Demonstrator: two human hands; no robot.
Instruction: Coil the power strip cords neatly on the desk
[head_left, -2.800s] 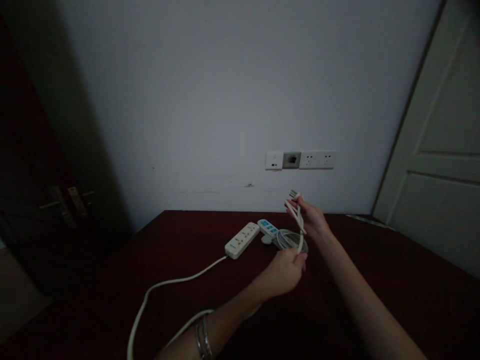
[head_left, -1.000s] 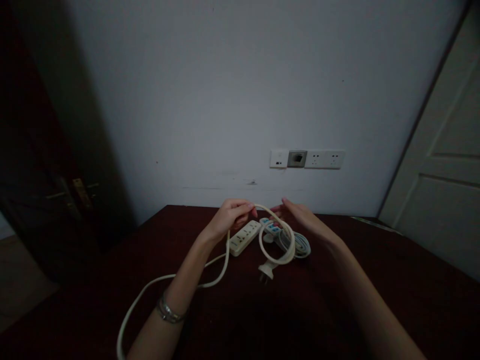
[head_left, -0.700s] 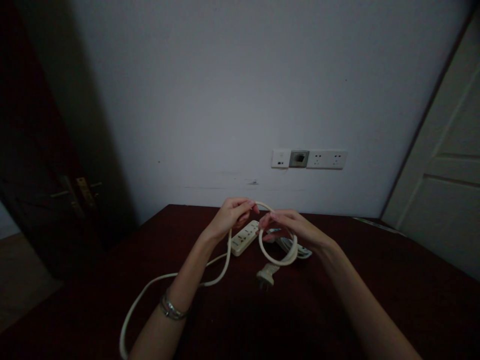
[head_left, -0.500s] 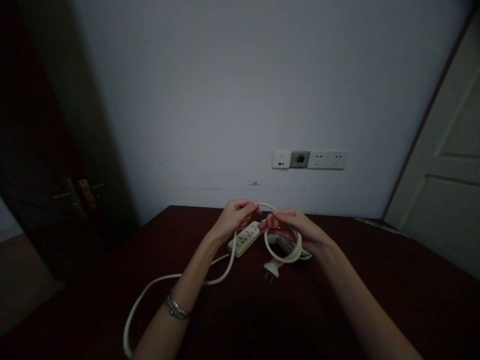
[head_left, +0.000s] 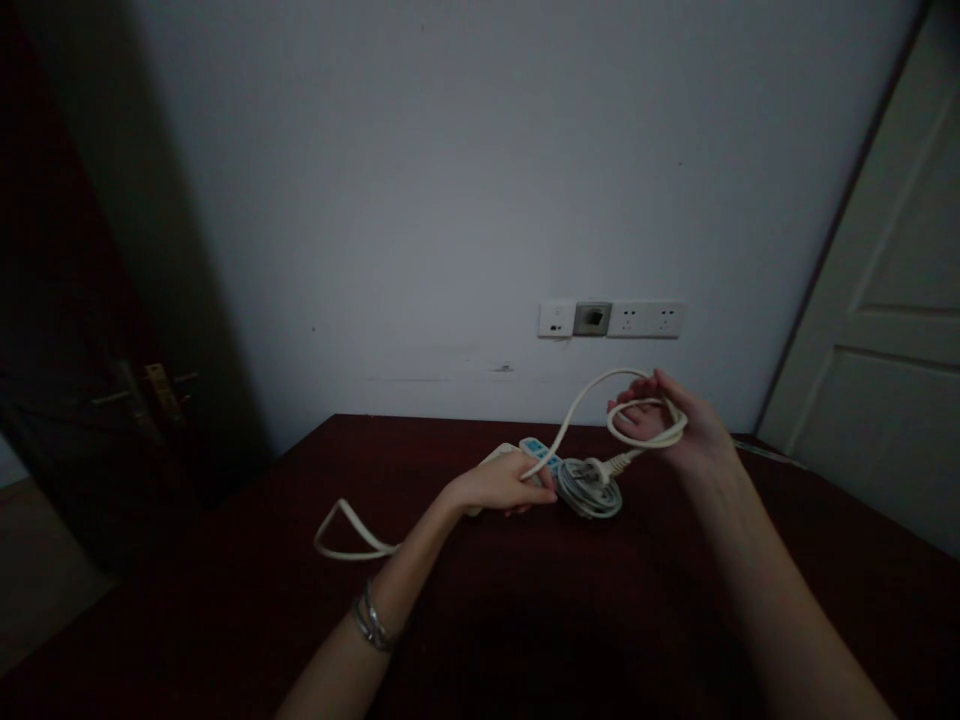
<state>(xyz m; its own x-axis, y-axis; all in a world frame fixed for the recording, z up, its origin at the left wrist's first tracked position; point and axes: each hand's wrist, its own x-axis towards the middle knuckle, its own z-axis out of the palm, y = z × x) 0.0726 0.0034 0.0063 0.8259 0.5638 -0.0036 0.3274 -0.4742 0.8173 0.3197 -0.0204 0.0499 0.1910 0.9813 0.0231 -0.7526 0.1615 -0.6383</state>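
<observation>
My right hand (head_left: 679, 425) is raised over the table's back right, closed around a small loop of cream cable (head_left: 577, 405), with the plug (head_left: 606, 466) hanging below it. From there the cable runs down to my left hand (head_left: 501, 487), which pinches it low over the table. That hand covers most of the cream power strip (head_left: 495, 457). Beside it lie a second strip with blue switches (head_left: 537, 450) and its coiled grey cord (head_left: 590, 490). A slack bend of cream cable (head_left: 345, 535) lies at the left.
The dark red table (head_left: 600, 610) meets a pale wall carrying a row of wall sockets (head_left: 611, 319). A dark door with a brass handle (head_left: 146, 390) stands at the left. At the right is a white panelled door (head_left: 885, 330).
My right hand has lifted the looped cable up and to the right. My left hand has slid down along the cable toward the strips, and the slack on the table has drawn in.
</observation>
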